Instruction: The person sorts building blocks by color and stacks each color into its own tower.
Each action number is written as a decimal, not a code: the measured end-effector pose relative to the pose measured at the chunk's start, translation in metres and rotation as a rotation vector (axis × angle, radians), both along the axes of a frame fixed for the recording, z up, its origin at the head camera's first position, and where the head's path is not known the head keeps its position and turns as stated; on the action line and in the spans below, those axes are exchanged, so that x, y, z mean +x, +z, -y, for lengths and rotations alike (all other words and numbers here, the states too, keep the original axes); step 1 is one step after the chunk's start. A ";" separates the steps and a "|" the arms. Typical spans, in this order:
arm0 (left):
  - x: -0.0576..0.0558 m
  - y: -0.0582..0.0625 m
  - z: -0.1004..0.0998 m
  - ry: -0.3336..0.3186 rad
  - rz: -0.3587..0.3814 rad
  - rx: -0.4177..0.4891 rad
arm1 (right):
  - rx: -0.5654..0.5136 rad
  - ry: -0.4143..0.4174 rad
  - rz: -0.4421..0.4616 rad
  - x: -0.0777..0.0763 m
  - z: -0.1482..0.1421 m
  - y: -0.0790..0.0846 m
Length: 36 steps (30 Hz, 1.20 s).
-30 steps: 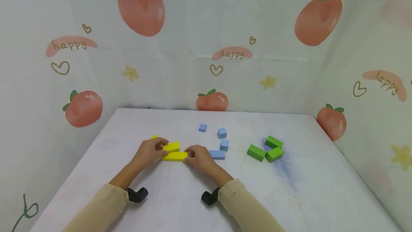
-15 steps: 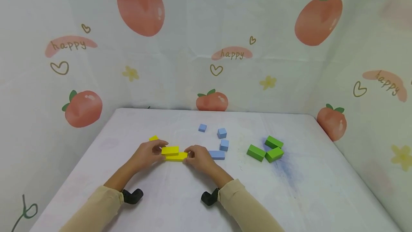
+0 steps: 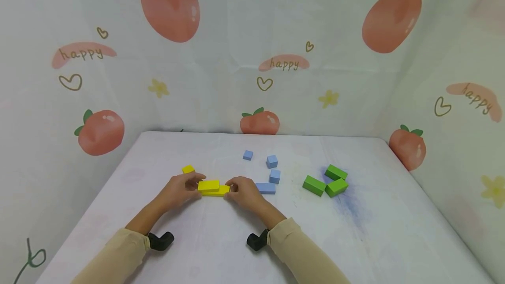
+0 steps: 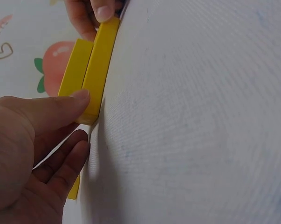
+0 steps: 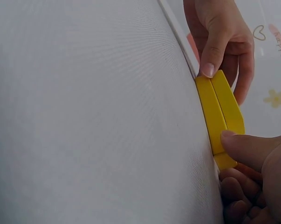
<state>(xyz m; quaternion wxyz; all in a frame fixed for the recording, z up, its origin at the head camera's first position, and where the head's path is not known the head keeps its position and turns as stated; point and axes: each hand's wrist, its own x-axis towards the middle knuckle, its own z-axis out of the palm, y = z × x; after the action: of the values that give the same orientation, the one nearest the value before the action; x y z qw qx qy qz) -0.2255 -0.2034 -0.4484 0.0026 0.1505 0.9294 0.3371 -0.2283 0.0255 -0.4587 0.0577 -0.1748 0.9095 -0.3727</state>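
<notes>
White tabletop (image 3: pixel 215 244), blue smudge (image 3: pixel 353 214) well out at 3 o'clock of stack. Fruit-print cloth (image 3: pixel 232 21) behind and both sides. My left hand (image 3: pixel 179 191) pinches left end of upper yellow block (image 3: pixel 208 186) and lower yellow block (image 3: pixel 224 190); right hand (image 3: pixel 243 193) grips lower one's right end. Blue bar (image 3: pixel 266 189), 3 o'clock, partly behind right hand. Third yellow block (image 3: pixel 188 168), 10 o'clock, partly behind left. Tabletop near edge, sleeves (image 3: pixel 307 251) cut off.

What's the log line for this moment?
left hand: holding lower yellow block, left end | right hand: holding same block, right end | upper yellow block: flat on lower | green blocks: untouched
</notes>
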 end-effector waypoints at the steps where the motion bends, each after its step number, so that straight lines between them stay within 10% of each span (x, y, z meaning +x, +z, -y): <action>1: 0.000 -0.001 0.000 -0.002 0.000 0.000 | 0.003 -0.001 0.001 0.000 0.000 0.000; 36: 0.003 0.003 0.002 -0.053 -0.026 0.019 | -0.013 0.001 -0.010 0.000 -0.001 -0.003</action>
<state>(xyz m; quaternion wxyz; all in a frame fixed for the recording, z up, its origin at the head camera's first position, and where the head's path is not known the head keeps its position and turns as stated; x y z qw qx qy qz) -0.2222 -0.2056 -0.4458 -0.0018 0.1792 0.9218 0.3438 -0.2282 0.0264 -0.4614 0.0524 -0.1776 0.9071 -0.3780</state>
